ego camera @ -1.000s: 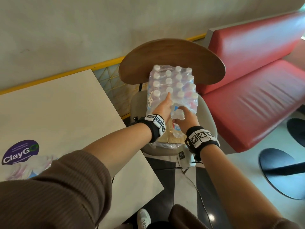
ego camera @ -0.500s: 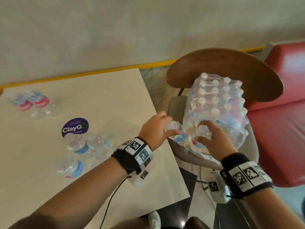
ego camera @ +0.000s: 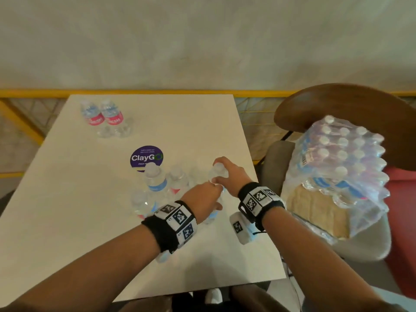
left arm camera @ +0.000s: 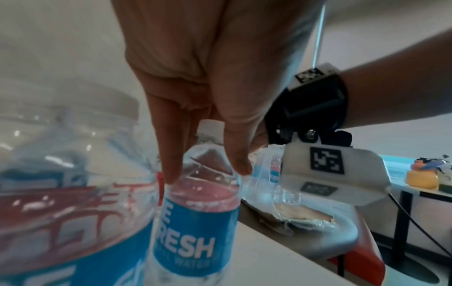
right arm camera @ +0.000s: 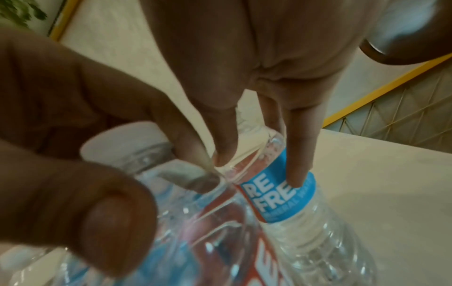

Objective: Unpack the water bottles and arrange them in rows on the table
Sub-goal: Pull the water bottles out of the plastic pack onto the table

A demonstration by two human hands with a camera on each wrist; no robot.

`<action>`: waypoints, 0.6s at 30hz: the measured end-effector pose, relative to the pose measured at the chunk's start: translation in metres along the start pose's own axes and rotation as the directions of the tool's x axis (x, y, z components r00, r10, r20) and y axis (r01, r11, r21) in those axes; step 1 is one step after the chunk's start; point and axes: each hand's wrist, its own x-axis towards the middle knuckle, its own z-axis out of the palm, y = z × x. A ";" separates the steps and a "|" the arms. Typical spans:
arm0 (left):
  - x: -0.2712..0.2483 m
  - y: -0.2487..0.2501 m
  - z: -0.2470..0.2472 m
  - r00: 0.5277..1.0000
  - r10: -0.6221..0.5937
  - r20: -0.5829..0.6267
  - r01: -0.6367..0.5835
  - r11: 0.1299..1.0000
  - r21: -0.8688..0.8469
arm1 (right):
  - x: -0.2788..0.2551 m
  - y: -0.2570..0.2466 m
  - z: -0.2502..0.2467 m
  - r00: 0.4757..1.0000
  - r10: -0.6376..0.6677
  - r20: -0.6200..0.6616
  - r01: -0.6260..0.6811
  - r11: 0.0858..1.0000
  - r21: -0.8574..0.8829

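Observation:
Both hands are over the right part of the white table [ego camera: 67,210], each on a small clear water bottle. My left hand [ego camera: 210,195] grips the neck of one blue-label bottle [left arm camera: 195,232], fingers and thumb on either side below the white cap. My right hand [ego camera: 225,174] holds a second blue-label bottle [right arm camera: 281,195] from above, just beyond the left one. Both bottles stand upright, touching or just above the tabletop. The shrink-wrapped pack [ego camera: 342,158] of several bottles sits torn open on the chair to the right.
Three more bottles [ego camera: 155,181] stand left of my hands near a purple ClayGo sticker [ego camera: 146,157]. Two red-label bottles [ego camera: 102,118] stand at the far left. The wooden-backed chair [ego camera: 337,104] presses against the table's right edge, with a red bench behind it.
Both hands pulled a bottle each out of the pack on the chair and carried them left onto the table. The view swung left with them.

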 end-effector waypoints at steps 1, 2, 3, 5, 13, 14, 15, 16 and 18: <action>0.001 0.000 0.001 1.000 -0.006 -0.003 0.005 1.000 -0.002 | 0.004 -0.002 0.001 1.000 -0.001 0.012 0.001 1.000 -0.011; 0.003 -0.001 0.001 1.000 -0.005 -0.004 0.005 1.000 -0.005 | 0.008 -0.004 0.001 1.000 -0.002 0.024 0.003 1.000 -0.020; 0.004 -0.002 0.001 1.000 -0.002 -0.009 0.002 1.000 -0.006 | 0.009 -0.005 0.002 0.999 -0.003 0.034 0.004 1.000 -0.028; 0.003 -0.004 0.000 1.000 0.000 -0.022 0.000 1.000 -0.008 | 0.009 -0.006 0.003 0.999 0.005 0.050 -0.002 0.999 -0.044; -0.025 0.036 -0.030 0.934 0.150 -0.324 -0.076 0.970 0.230 | -0.057 0.031 -0.066 0.956 0.130 -0.265 -0.131 0.991 0.014; -0.027 0.050 -0.035 0.898 0.233 -0.373 -0.157 0.962 0.221 | -0.070 0.044 -0.080 0.933 0.187 -0.306 -0.194 0.981 0.005; -0.025 0.065 -0.036 0.883 0.290 -0.369 -0.235 0.954 0.189 | -0.081 0.059 -0.093 0.906 0.244 -0.347 -0.257 0.966 0.009; -0.020 0.081 -0.034 0.880 0.332 -0.339 -0.299 0.943 0.146 | -0.090 0.076 -0.104 0.879 0.294 -0.376 -0.313 0.950 0.011; -0.002 0.116 -0.020 0.896 0.387 -0.220 -0.375 0.922 0.094 | -0.102 0.113 -0.119 0.836 0.391 -0.385 -0.431 0.902 -0.021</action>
